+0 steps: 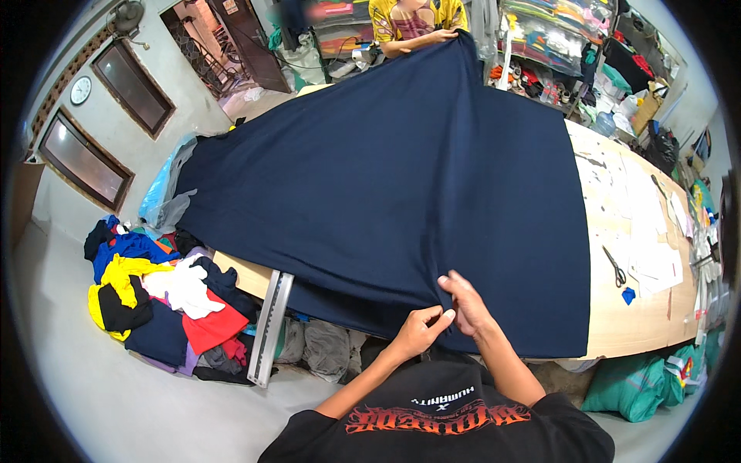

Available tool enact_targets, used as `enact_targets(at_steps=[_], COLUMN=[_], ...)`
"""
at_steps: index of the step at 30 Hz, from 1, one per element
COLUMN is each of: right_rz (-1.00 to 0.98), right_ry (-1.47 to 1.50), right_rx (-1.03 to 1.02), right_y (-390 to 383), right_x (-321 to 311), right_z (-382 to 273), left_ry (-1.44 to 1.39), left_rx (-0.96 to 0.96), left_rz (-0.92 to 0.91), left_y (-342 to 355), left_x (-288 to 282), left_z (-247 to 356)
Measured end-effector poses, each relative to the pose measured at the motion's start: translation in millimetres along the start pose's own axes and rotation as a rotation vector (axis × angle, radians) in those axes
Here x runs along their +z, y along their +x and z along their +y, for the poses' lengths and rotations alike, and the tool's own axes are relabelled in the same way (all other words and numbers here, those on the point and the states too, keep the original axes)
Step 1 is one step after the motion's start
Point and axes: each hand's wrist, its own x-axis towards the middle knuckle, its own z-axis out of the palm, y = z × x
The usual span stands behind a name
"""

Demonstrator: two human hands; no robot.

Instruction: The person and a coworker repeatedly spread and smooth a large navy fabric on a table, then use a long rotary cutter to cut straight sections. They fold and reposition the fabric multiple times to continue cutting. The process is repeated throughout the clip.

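Note:
A wide sheet of navy fabric [340,185] spreads over the long table, with a raised fold running from the far side down to my hands. My left hand [419,333] pinches the near edge of this fabric, fingers curled in. Just right of it and slightly higher, my right hand [469,306] grips the fabric at the fold, its fingers bent and partly hidden. Across the table, a person in a yellow patterned top [413,19] lifts the far edge of the same cloth, with a hand [441,35] near the fold's top.
A metal rail [272,328] juts from the table's near left edge, beside a heap of coloured clothes [166,297]. Black scissors [615,266], a blue scrap [628,295] and paper pieces [652,247] lie on the bare wooden tabletop [617,332] at right. Green sacks [629,390] stand below.

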Motion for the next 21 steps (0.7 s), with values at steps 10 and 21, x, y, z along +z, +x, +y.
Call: enact_targets(at_steps=[10,21], right_rz=[0.508,0.661], right_ry=[-0.272,-0.161], right_rx=[-0.608,-0.603], right_y=[-123.7,-172.4], right_x=[-145.5,-276.3], right_z=[-84.7,-87.4], left_ry=[-1.044,-0.609], left_rx=[-0.120,0.123], left_rz=[0.486,0.850], left_y=[74.7,83.7], left_x=[-22.5,-96.4], left_z=[-35.0,15.5])
